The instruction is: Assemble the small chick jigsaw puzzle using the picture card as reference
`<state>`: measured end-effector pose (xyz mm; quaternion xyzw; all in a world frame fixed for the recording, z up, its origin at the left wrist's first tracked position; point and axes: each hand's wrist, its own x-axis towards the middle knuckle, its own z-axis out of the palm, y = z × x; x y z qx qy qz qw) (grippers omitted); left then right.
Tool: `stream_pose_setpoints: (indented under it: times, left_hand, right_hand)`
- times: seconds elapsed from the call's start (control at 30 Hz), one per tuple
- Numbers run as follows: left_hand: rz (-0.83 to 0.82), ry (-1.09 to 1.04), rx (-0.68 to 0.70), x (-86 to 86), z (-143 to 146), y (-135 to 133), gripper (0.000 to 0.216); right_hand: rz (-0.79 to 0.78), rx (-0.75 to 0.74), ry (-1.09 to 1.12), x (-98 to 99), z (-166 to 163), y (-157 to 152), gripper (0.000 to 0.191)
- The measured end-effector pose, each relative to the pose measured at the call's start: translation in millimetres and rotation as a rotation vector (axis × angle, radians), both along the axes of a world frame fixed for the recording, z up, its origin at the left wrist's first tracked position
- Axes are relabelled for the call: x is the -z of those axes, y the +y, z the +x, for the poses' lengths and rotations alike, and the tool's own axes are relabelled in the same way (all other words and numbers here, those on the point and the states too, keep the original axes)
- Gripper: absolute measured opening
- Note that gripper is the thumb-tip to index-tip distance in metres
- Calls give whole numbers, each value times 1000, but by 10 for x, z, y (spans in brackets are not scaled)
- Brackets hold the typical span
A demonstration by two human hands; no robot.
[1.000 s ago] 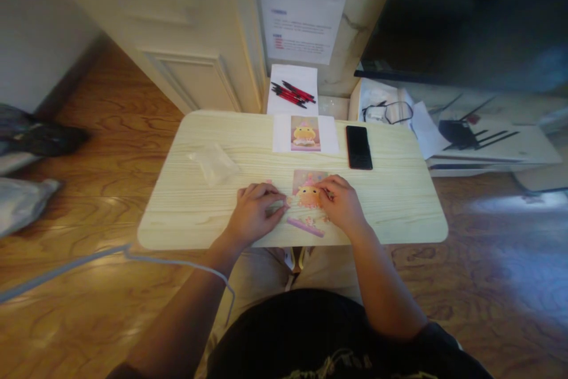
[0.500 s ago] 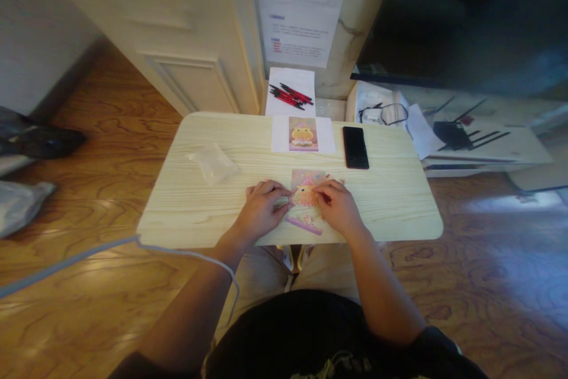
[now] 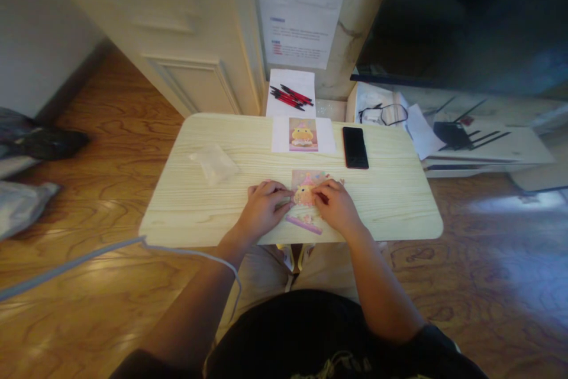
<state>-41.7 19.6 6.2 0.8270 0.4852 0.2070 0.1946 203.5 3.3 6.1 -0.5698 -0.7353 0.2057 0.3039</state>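
Observation:
A small, partly assembled jigsaw puzzle (image 3: pixel 306 177) with a yellow cartoon figure lies near the table's front edge. My left hand (image 3: pixel 266 206) grips its left edge between thumb and fingertips. On the right side, my right hand (image 3: pixel 336 204) is closed in a pinch over the picture, with a puzzle piece at the fingertips, mostly hidden. A separate purple-edged strip of joined pieces (image 3: pixel 304 224) lies tilted just below. Small loose pieces (image 3: pixel 341 181) show beyond my right fingers. Behind the puzzle, a matching picture card (image 3: pixel 303 134) rests on white paper (image 3: pixel 327 135).
A black phone (image 3: pixel 355 147) lies at the table's back right, a clear plastic bag (image 3: pixel 216 164) at the left. Red and black pens (image 3: pixel 290 97) sit on paper behind the table (image 3: pixel 394 207). A grey cable (image 3: pixel 190 250) crosses near my left forearm.
My right fingertips have shifted very slightly left over the puzzle. My left hand stays at the puzzle's left edge, nearly still.

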Motion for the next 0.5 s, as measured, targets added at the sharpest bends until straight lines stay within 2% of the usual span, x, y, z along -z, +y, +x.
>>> stream_pose_setpoints:
  times: [0.27,0.5]
  left_hand:
    - [13,13,95,-32,-56,-58,20]
    - [-54,-93,30,11,-32,-51,16]
  right_hand:
    - [6,15,-22,21,3,-3,20]
    - [8,5,-5,22,1,5,22]
